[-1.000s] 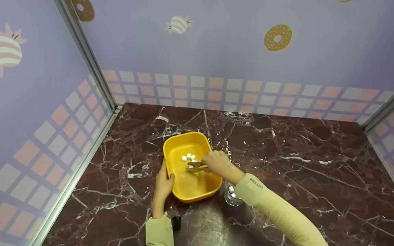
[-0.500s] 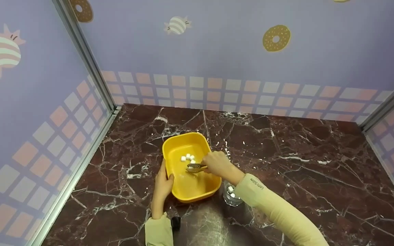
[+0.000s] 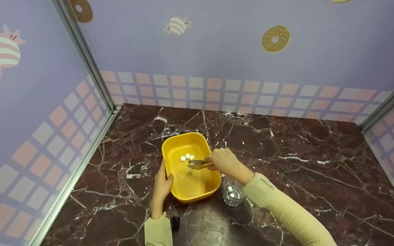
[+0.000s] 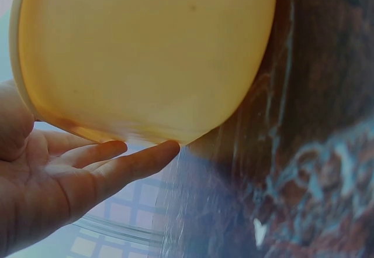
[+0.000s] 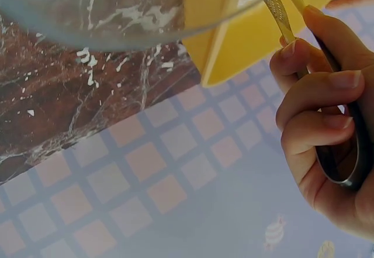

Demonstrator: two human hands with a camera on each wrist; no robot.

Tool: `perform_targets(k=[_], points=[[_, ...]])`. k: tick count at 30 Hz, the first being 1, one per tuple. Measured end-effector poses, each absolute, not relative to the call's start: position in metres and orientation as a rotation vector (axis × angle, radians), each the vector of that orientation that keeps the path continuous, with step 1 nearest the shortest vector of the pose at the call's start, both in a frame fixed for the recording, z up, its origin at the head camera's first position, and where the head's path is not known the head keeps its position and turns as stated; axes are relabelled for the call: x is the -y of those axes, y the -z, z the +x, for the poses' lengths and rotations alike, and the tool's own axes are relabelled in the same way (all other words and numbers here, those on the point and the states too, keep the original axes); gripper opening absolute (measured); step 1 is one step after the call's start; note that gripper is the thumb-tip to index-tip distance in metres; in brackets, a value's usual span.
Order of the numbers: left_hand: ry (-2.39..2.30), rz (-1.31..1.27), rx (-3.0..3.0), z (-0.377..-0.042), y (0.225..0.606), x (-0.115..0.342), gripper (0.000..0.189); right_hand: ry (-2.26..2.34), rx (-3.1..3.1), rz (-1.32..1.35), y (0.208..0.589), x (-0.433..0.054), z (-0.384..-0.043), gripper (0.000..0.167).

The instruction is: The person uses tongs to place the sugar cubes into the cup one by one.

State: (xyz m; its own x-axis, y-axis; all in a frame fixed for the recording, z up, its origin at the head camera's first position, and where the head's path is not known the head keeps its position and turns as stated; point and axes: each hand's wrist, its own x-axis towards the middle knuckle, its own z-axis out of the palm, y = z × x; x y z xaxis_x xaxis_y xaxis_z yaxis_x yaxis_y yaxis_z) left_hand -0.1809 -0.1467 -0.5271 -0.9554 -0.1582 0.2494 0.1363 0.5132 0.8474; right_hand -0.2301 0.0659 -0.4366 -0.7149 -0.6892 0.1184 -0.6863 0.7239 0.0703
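Observation:
In the head view my left hand [image 3: 163,184] holds the left rim of a yellow plastic basin [image 3: 190,189], thumb over the edge. Its fingers lie along the outer wall in the left wrist view. My right hand [image 3: 225,162] grips metal food tongs [image 5: 357,158], handles inside curled fingers. The patterned tong tips hover over the basin's middle, just below several small white cubes [image 3: 183,158] on its floor. A pale bit shows at the tips; I cannot tell whether they pinch a cube. Right of the basin stands a clear glass cup [image 3: 233,198] holding white cubes.
The basin and cup stand on a dark red marbled tabletop [image 3: 306,191]. White crumbs [image 3: 225,142] are scattered behind the right hand. Purple wall panels [image 3: 217,44] enclose the back and sides. A small black object [image 3: 175,222] lies by the left sleeve.
My right hand and the tongs have risen slightly and shifted right over the basin, and more of the glass cup shows. The left hand keeps its hold on the rim.

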Motion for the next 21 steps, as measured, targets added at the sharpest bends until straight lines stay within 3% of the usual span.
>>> perform_targets(k=[21], points=[[1.468, 0.005, 2.456, -0.181, 0.528, 0.148, 0.06, -0.261, 2.839, 0.905, 0.39, -0.134, -0.212, 0.031]])
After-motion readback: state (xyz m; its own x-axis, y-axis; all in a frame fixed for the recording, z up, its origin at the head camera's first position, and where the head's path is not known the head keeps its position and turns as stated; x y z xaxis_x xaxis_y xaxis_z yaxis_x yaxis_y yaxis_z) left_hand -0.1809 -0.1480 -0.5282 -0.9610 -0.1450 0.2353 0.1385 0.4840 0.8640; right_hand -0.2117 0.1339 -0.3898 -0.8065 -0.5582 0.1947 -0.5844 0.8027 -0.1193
